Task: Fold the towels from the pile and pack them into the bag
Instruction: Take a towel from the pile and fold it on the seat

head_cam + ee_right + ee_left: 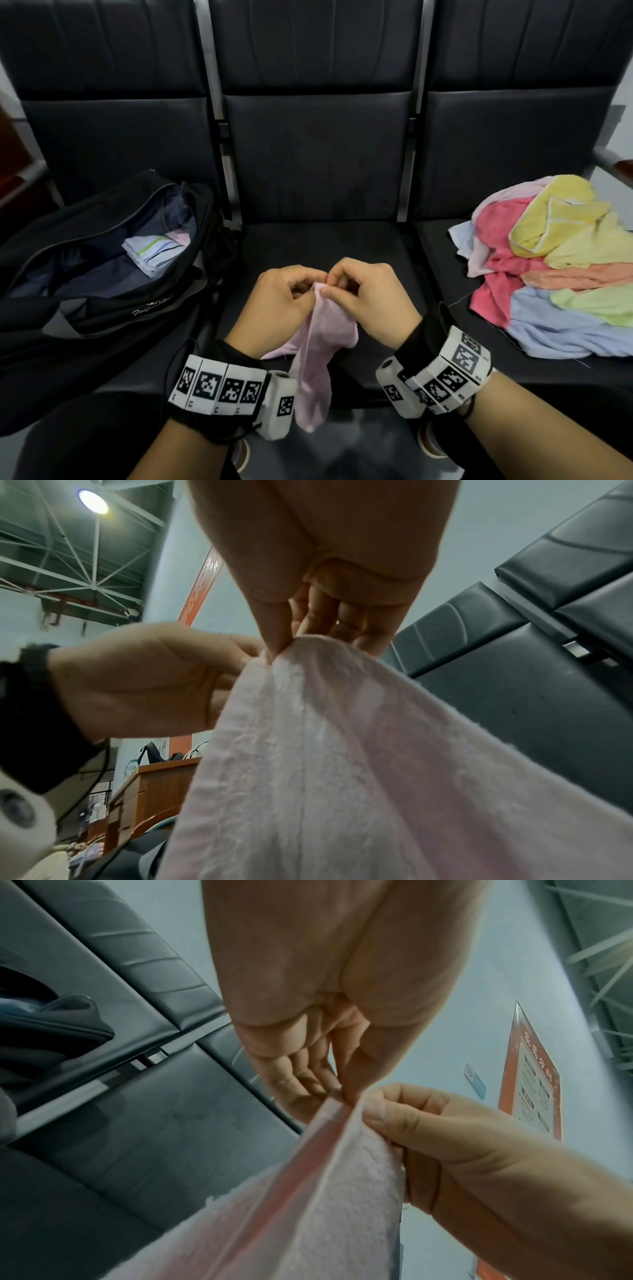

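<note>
Both hands meet over the middle seat (325,246). The left hand (284,301) and right hand (370,294) each form a grip pinching the top edge of the pink towel (318,353), which hangs below them. The open bag (102,260) lies left of the grip, the towel pile (555,274) to its right.

The pile of towels (555,270) runs off the head view's right edge, so its full extent cannot be told. The pink towel (317,356) has its lower end cut off in both wrist views, and its pinched corner is buried between the fingertips. The bag (102,274) hides most of its contents; its white lettering is too small to read.
</note>
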